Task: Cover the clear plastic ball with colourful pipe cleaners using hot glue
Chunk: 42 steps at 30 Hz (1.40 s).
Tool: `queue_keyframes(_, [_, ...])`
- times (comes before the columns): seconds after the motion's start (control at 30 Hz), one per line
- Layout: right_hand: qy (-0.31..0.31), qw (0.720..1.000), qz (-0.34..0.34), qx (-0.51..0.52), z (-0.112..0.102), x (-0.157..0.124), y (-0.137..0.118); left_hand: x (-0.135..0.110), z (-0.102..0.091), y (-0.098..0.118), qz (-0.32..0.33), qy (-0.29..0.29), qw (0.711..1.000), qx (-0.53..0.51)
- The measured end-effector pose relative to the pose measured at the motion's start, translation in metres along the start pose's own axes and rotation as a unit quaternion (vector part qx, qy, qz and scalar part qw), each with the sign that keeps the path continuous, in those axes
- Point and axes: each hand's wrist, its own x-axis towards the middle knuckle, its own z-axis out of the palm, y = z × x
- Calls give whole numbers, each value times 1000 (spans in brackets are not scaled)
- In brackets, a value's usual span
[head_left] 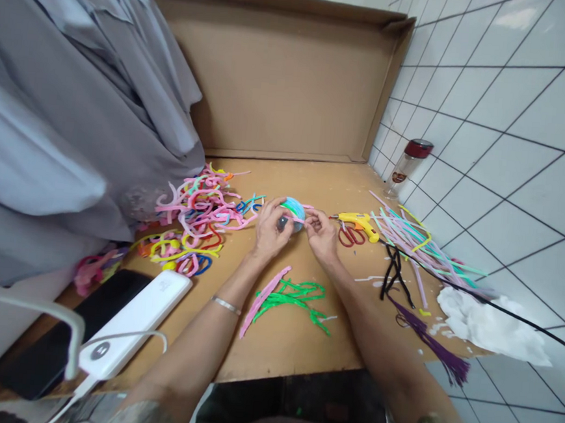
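My left hand (271,231) is closed around the side of a small round ball (294,206) with a fuzzy blue and green surface. A pink pipe cleaner (296,220) crosses the near face of the ball. At its right end, my right hand (322,235) pinches it between thumb and fingers. Beneath the left fingers a dark round spot shows, too small to make out. Closer to me on the table lie several bent green pipe cleaners (300,294) and a pink fuzzy strip (264,301).
Left stands a heap of coloured pipe cleaners (205,202), near a white power bank (136,324). Right are a yellow glue gun (357,221), red-handled scissors (351,236), straight pipe cleaners (417,245), a purple tassel (429,340), white stuffing (493,326) and a bottle (403,172). Cardboard (287,81) stands behind.
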Motion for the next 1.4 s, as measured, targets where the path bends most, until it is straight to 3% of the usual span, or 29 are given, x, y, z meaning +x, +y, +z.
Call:
queue_keyframes(0.5, [6, 1000, -3, -14, 5, 4, 8, -1, 5, -6, 28, -2, 1000, 3])
queue_keyframes(0.97, [18, 1000, 13, -6, 7, 8, 6, 0, 3, -4, 15, 2, 1000, 15])
queue_keyframes(1.17, [21, 992, 88, 92, 9, 13, 8, 0, 4, -4, 19, 11, 1000, 9])
queue_keyframes(1.4, [-11, 959, 194, 207, 1, 17, 11, 0, 4, -5, 14, -2, 1000, 20])
